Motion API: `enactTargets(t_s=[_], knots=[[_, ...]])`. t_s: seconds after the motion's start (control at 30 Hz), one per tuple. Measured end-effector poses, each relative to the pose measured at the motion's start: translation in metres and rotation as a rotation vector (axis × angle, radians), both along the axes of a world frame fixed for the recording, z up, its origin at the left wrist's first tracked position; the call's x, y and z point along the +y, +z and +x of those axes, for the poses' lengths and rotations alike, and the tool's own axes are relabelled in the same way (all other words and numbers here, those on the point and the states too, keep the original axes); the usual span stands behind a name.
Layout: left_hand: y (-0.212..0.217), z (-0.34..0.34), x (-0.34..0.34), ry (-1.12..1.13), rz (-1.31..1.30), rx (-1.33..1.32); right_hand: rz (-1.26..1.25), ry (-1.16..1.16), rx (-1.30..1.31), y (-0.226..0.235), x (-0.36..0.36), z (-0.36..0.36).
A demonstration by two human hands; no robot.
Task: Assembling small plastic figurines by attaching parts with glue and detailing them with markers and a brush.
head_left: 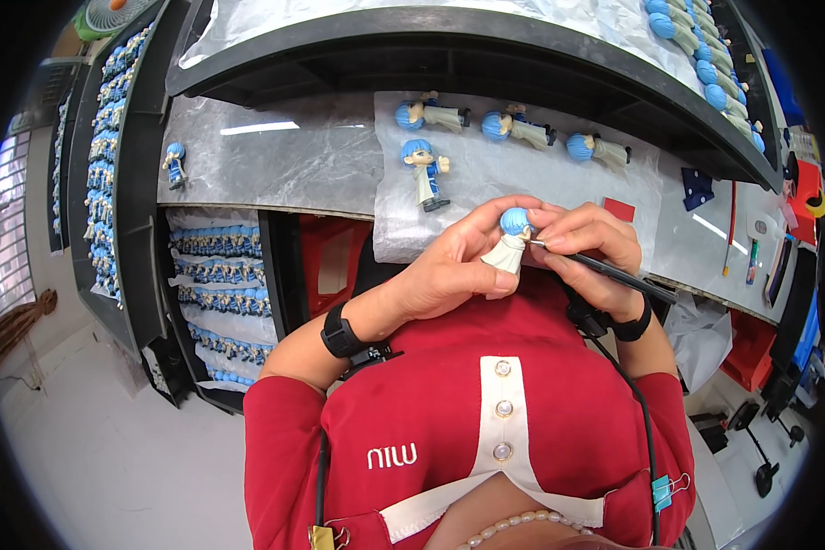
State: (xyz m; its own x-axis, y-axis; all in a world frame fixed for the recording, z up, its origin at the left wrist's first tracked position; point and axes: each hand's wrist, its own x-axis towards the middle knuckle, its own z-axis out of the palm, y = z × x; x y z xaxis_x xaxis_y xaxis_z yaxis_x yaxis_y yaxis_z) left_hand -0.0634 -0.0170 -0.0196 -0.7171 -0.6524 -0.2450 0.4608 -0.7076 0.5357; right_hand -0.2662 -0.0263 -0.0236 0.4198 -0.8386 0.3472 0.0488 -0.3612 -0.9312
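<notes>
So, head view, only one camera. Left hand (454, 266) is wrapped round a small blue-haired figurine (511, 240), thumb under the pale robe, fingers curled at the head; figurine sits upright-ish between both hands, held up above the lap, just off the front edge of the grey work table (284, 156). Right hand (588, 247) pinches a thin dark brush (605, 269), tip touching or right beside the figurine's face/neck area; exact contact too small to tell. Both wrists wear black bands, red shirt below.

On the table: a pale foam sheet (522, 174) carrying one painted figurine in blue clothes (425, 170) lying apart from a row of three figurines in pale robes (519, 127). One more small figurine (174, 163) stands alone at the left end. Racks of blue-haired figurines (213, 275) fill trays to the left and below; another line of them (706, 64) sits on the upper shelf at right. Red card, pens and odd tools at far right.

Risks, as judgement: brush tip is very near the blue hair, so a small wobble of the right hand could smear paint where it doesn't belong. Left grip covers the robe, so fingers could smudge wet paint. Held off the table edge, a slip would likely drop it to the lap or floor.
</notes>
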Motion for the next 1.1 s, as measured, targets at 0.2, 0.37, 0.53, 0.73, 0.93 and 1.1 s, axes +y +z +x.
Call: enactTargets(t_s=[0.2, 0.37, 0.53, 0.73, 0.93, 1.1], knots=[[0.0017, -0.0006, 0.0000, -0.004, -0.014, -0.001, -0.013, 0.003, -0.001, 0.0010, -0.0001, -0.0019], [0.0024, -0.0008, -0.0006, -0.007, -0.020, 0.006, 0.002, -0.002, -0.011, 0.0008, 0.0010, -0.0012], [0.0033, -0.0008, -0.0015, -0.010, -0.012, 0.012, -0.019, 0.014, -0.032, 0.0015, -0.0006, -0.0015], [0.0042, -0.0007, -0.0016, -0.008, -0.029, -0.002, -0.003, -0.011, -0.027, -0.0007, 0.0009, -0.0021], [0.0030, 0.0003, -0.0012, -0.022, -0.034, 0.004, 0.021, 0.058, -0.066, 0.0011, -0.0017, -0.0038], [0.0049, -0.0009, -0.0008, -0.015, -0.034, -0.008, 0.029, 0.068, -0.064, 0.0039, -0.0028, -0.0049]])
